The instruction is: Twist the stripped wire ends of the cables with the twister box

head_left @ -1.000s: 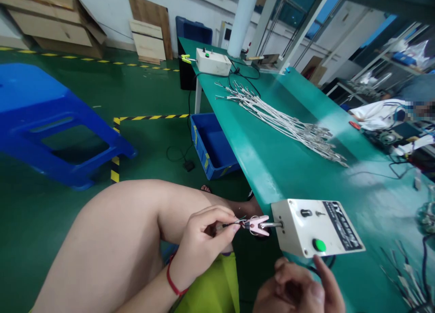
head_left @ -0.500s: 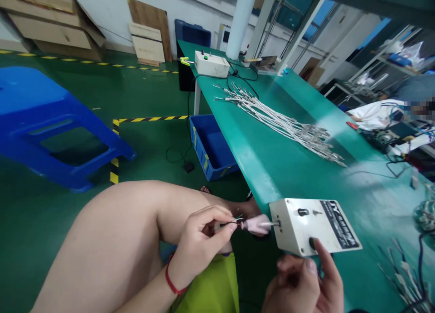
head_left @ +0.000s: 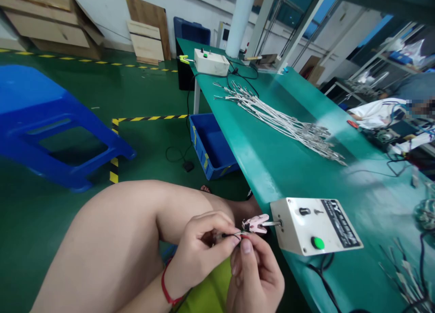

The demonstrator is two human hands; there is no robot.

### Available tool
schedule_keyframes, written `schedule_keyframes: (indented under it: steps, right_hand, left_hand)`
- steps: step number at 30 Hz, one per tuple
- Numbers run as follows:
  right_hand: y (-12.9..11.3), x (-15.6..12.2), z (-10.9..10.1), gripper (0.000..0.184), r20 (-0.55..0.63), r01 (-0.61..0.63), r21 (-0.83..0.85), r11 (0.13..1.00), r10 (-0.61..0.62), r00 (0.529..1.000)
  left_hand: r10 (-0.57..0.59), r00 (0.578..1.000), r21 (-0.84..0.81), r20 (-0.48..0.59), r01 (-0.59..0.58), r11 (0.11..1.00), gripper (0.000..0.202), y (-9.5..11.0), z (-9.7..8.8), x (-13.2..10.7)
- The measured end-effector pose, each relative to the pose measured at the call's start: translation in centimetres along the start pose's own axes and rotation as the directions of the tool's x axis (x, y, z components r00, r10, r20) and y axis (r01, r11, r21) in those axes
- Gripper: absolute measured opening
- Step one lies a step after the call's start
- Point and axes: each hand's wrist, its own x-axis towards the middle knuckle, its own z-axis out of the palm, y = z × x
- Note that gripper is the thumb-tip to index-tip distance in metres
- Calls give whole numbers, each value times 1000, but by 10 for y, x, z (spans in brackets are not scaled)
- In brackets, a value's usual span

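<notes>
My left hand, with a red band at the wrist, pinches the thin dark and coloured wires of a cable, mostly hidden in the palm. Fingertips of my right hand are closed on the same wires from the other side, close to the left fingertips. Just beyond them is a pink clip on a metal shaft. The shaft sticks out of a white box, which stands at the table's edge with a black knob, a small switch and a green button on top.
A bundle of white cables lies along the green table; more wire ends are at lower right. A second white box stands at the far end. Blue bin and blue stool are on the floor. Another person sits at right.
My right hand has left the button on the white box and moved left to the wires at my left fingertips. The pink clip, blurred before, now looks sharp. My left hand stays nearly in place.
</notes>
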Motion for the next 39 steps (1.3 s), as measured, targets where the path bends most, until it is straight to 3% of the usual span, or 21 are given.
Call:
schedule_keyframes:
  steps: [3, 9, 14, 18, 22, 28, 33, 39]
  right_hand:
    - [-8, 2, 2, 14, -4, -29, 51, 998, 30, 1000]
    - [-19, 8, 9, 30, 0, -242, 113, 964, 243, 970]
    - [-22, 10, 7, 32, -52, -240, 97, 966, 246, 968]
    - [-15, 7, -2, 27, -63, -133, 19, 991, 134, 989]
    - [-10, -1, -9, 25, -132, 161, -110, 981, -175, 976]
    - [-8, -1, -13, 17, -22, 333, -153, 931, -340, 940]
    - [-7, 6, -12, 7, 119, 132, -45, 990, -126, 985]
    - [-8, 17, -2, 32, 129, -111, 123, 986, 95, 987]
  left_hand:
    - [-12, 1000, 18, 16, 12, 1000, 10, 0, 0, 0]
    - [47, 990, 29, 130, -51, 998, 9, 1, -5, 2]
    - [87, 968, -32, 237, -81, 996, 9, -1, -7, 2]
    - [80, 969, 2, 233, -83, 997, 9, 1, -5, 2]
    - [89, 978, 80, 189, -106, 991, 11, 6, -4, 2]
    - [111, 986, 118, 126, -126, 985, 13, 6, -1, 0]
    - [139, 990, 85, 38, -142, 986, 22, 0, -4, -1]
    - [96, 995, 66, -3, -96, 993, 18, -8, -8, 2]
